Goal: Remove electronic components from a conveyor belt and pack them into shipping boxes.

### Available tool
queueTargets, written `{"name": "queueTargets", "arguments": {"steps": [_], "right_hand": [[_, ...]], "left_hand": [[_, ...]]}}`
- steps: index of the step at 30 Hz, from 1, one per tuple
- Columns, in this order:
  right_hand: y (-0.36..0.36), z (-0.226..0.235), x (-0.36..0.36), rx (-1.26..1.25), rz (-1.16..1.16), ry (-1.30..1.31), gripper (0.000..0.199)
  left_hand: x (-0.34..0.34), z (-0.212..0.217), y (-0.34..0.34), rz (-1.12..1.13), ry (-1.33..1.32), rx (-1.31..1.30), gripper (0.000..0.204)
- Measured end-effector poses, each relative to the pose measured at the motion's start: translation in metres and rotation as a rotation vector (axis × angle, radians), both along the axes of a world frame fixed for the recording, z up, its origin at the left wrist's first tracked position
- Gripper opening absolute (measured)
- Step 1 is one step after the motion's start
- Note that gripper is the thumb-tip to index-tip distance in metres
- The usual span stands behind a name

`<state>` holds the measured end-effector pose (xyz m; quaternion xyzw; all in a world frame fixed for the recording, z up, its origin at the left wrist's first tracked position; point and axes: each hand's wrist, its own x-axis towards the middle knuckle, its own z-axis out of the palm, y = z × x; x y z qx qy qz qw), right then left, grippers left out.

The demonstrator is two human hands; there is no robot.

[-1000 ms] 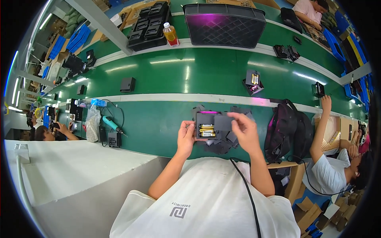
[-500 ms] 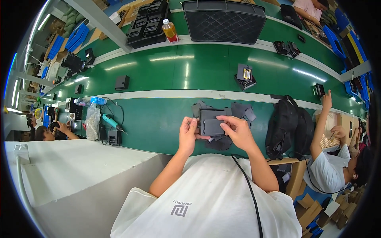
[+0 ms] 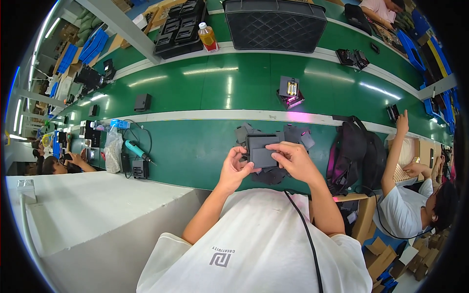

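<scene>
1. With the dark grey box (image 3: 259, 149) as the centre of the clock and twelve pointing away from the person, the box sits in front of the chest, over the near part of the green table (image 3: 195, 151).
2. The left hand (image 3: 235, 171), at eight o'clock, is clamped on the box's left side, its thumb at the lower left corner.
3. The right hand (image 3: 296, 160), between three and four o'clock, has its thumb and forefinger close together on the flat panel (image 3: 262, 158) in the box's face; its other fingers are partly hidden, so I cannot tell whether it grips.
4. Loose dark flat pieces (image 3: 299, 135) lie around the box, showing at eleven, two and six o'clock.
5. At nine o'clock, well apart from the hands, are a teal electric screwdriver (image 3: 136, 149), a small black box (image 3: 140, 169) and, farther out, a clear plastic bag (image 3: 114, 151).
6. At three o'clock a black backpack (image 3: 348, 156) lies on the table.
7. Beyond the pale rail (image 3: 220, 115), an open battery case (image 3: 289, 87) with cells showing is at one o'clock, and another dark case (image 3: 142, 102) at ten.
8. Farther off, a black crate (image 3: 276, 27) stands at twelve and a capped bottle (image 3: 208, 39) at eleven.
9. Between two and three o'clock, a co-worker's hand (image 3: 402, 122) reaches a dark device (image 3: 393, 113).
</scene>
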<state>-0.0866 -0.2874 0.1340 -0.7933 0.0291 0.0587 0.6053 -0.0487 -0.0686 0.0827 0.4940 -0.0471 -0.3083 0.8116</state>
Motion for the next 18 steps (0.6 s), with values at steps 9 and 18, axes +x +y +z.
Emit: {"name": "queueTargets", "arguments": {"steps": [9,18], "right_hand": [[0.010,-0.023,-0.006,0.340,-0.244,-0.032,0.064],[0.021,-0.030,-0.010,0.376,-0.171,0.117,0.064]], "left_hand": [[-0.010,0.005,-0.010,0.040,0.020,-0.086,0.041],[-0.003,-0.009,-0.002,0.047,0.011,-0.002,0.036]]}}
